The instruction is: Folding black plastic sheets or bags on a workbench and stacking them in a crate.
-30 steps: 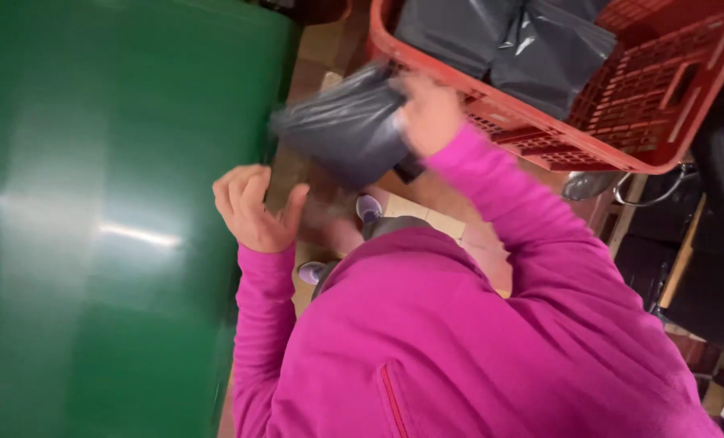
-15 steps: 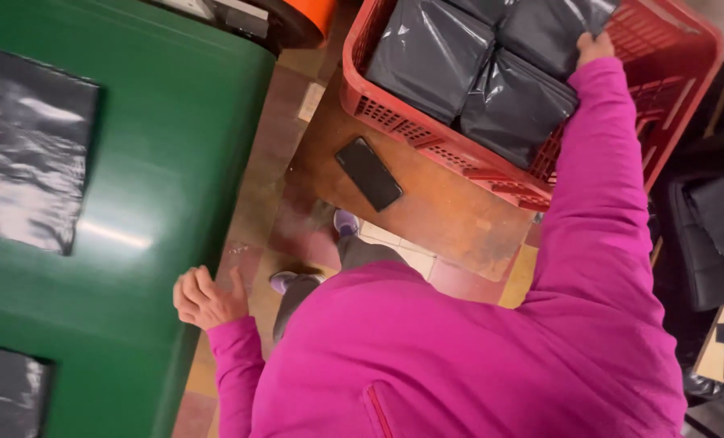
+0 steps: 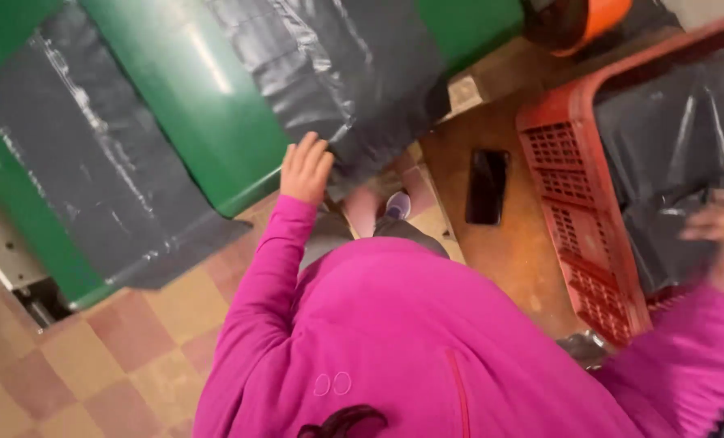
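**A:** What lies at the far left?

**B:** A green bench [image 3: 216,122] slants across the upper left. Two flat dark grey plastic bags lie on it. The first grey bag [image 3: 94,178] drapes over the near edge toward a checkered tile floor [image 3: 94,357].

**A:** And further right?

**B:** The second grey bag [image 3: 337,73] also hangs over the bench edge. The left hand [image 3: 305,169], in a bright pink sleeve [image 3: 256,292], rests at that bag's lower corner. Its grip is loose: the fingers are stretched out flat and touch the plastic, not closed round it.

**A:** What is in the middle?

**B:** The person's pink top fills the lower centre. Above it, a brown wooden surface [image 3: 516,268] carries a black phone [image 3: 487,186], lying flat, just beside a red crate.

**A:** And on the right?

**B:** The red plastic crate [image 3: 577,227], with lattice walls, holds more dark bags [image 3: 670,130]. The right hand [image 3: 723,235] is over the crate at the frame's edge, close to those bags. It is blurred, so I cannot tell whether its grip is open or closed, or whether it touches a bag. An orange round object [image 3: 589,18] sits at the top, beyond the crate.
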